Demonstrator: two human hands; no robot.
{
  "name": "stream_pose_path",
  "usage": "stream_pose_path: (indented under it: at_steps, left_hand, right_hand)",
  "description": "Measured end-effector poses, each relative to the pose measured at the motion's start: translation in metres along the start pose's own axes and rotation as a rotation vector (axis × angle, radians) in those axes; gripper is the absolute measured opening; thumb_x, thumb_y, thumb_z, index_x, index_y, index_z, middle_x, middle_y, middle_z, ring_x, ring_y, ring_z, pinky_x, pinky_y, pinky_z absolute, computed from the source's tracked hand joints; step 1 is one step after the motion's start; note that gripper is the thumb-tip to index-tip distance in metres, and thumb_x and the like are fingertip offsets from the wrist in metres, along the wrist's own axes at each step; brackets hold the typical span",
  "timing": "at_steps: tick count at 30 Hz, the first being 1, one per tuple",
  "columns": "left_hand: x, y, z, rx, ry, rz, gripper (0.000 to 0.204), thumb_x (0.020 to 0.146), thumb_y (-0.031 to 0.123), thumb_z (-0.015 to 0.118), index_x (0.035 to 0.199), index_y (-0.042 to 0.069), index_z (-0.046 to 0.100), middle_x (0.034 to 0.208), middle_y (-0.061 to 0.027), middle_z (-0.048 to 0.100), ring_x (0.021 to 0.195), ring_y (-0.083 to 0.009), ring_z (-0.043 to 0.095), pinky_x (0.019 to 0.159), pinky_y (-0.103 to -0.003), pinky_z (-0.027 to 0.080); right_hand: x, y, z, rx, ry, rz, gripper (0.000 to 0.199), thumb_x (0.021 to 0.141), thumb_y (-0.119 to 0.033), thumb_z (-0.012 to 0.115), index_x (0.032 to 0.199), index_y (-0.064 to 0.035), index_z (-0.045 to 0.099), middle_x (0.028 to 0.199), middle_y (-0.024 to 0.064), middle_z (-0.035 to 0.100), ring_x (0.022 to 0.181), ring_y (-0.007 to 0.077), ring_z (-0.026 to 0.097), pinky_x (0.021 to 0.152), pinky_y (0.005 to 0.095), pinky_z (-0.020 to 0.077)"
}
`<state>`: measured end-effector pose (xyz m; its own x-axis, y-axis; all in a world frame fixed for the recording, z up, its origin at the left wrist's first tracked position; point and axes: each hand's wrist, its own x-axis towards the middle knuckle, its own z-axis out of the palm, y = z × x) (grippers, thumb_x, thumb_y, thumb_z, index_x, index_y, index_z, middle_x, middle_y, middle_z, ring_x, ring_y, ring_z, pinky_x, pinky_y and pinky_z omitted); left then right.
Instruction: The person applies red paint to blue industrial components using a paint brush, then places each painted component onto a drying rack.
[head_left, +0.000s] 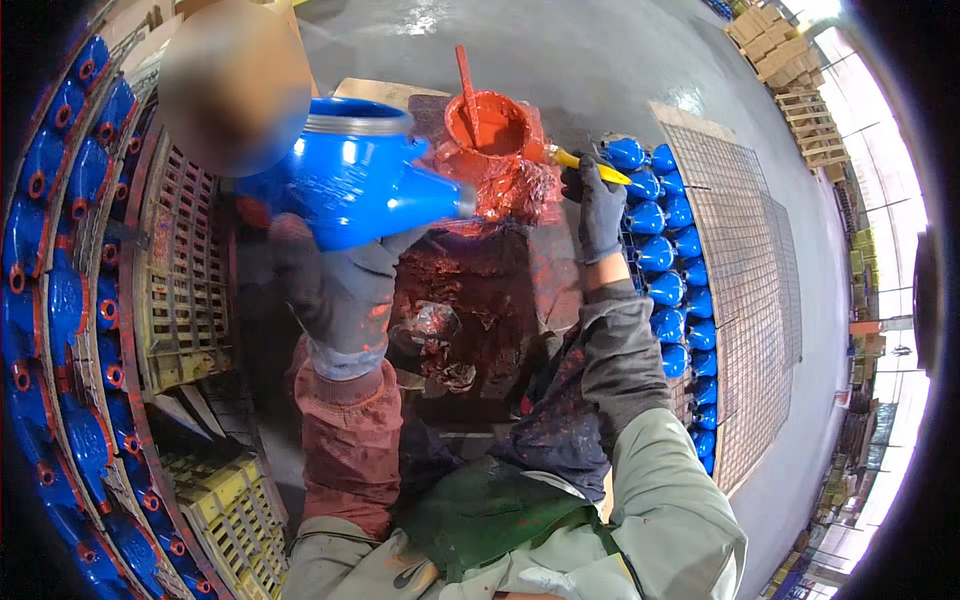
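My left hand (pixel 396 243), in a grey, paint-stained glove, is under a glossy blue tapered metal housing (pixel 375 190), which hides most of the fingers. The housing has a wide grey threaded ring on top and a narrower end pointing right. My right hand (pixel 602 215), in a dark glove, is closed around a paintbrush (pixel 598 168) with a yellow handle. The brush's red-coated end points left, beside a paint pot (pixel 527 112). Red paint fills the pot, and a red-coated stick (pixel 465 80) leans in it.
Below the pot lies a stand (pixel 450 285) caked with dark red paint. Rows of blue castings (pixel 657 255) stand on the right beside wire mesh panels (pixel 740 270). Stacked blue parts (pixel 65 300) and yellow crates (pixel 225 520) line the left. A blurred patch covers the upper left.
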<state>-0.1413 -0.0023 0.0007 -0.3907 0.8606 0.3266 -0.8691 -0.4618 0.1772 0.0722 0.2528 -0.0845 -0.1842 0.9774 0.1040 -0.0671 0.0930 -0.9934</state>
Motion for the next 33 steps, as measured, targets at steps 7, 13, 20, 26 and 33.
stream_pose_path:
  at_steps: [7, 13, 20, 26, 33]
  left_hand:
    - [-0.009, -0.042, -0.010, 1.074, 0.362, 0.153, 0.098, 0.071, 0.039, 0.085, 0.143, 0.005, 0.029, 0.135, -0.0150, 0.040, 0.120, -0.0293, 0.049, 0.097, -0.043, 0.046]
    - [-0.009, -0.063, 0.009, 1.693, -0.084, 0.383, 0.107, 0.060, 0.025, 0.093, 0.143, 0.005, 0.028, 0.136, -0.0169, 0.041, 0.121, -0.0291, 0.050, 0.098, -0.042, 0.046]
    - [-0.005, -0.074, -0.001, 1.763, -0.238, 0.440, 0.089, 0.057, 0.013, 0.088, 0.135, 0.002, 0.047, 0.136, -0.0242, 0.047, 0.124, -0.0392, 0.051, 0.100, -0.047, 0.047]
    - [-0.003, -0.077, 0.001, 1.843, -0.294, 0.488, 0.090, 0.058, 0.013, 0.088, 0.136, 0.002, 0.045, 0.137, -0.0236, 0.047, 0.125, -0.0383, 0.050, 0.102, -0.047, 0.046]
    - [-0.003, -0.076, 0.016, 1.850, -0.144, 0.403, 0.099, 0.060, 0.022, 0.093, 0.139, 0.000, 0.037, 0.136, -0.0188, 0.045, 0.123, -0.0315, 0.051, 0.102, -0.043, 0.043]
  right_hand:
    - [-0.026, -0.054, 0.009, 0.598, -0.079, 0.165, 0.045, 0.098, -0.042, 0.055, 0.121, -0.0031, 0.056, 0.111, 0.0150, 0.064, 0.092, 0.0264, 0.068, 0.074, 0.0363, 0.0577]
    - [-0.072, -0.125, -0.005, 0.057, -0.077, -0.292, 0.038, 0.100, -0.036, 0.049, 0.115, -0.0011, 0.055, 0.101, 0.0144, 0.063, 0.081, 0.0235, 0.063, 0.066, 0.0353, 0.0532]
    - [-0.103, -0.139, -0.004, 0.515, 0.017, -0.558, 0.038, 0.096, -0.033, 0.052, 0.099, 0.0047, 0.056, 0.092, 0.0185, 0.060, 0.065, 0.0202, 0.059, 0.054, 0.0310, 0.0493]
    - [-0.096, -0.141, -0.007, -0.132, 0.050, -0.765, 0.036, 0.093, -0.031, 0.052, 0.092, 0.0042, 0.059, 0.083, 0.0184, 0.063, 0.067, 0.0214, 0.060, 0.057, 0.0314, 0.0493]
    - [-0.097, -0.139, -0.004, -0.079, 0.036, -0.788, 0.036, 0.092, -0.032, 0.055, 0.093, 0.0038, 0.059, 0.085, 0.0191, 0.063, 0.072, 0.0247, 0.062, 0.063, 0.0333, 0.0508]
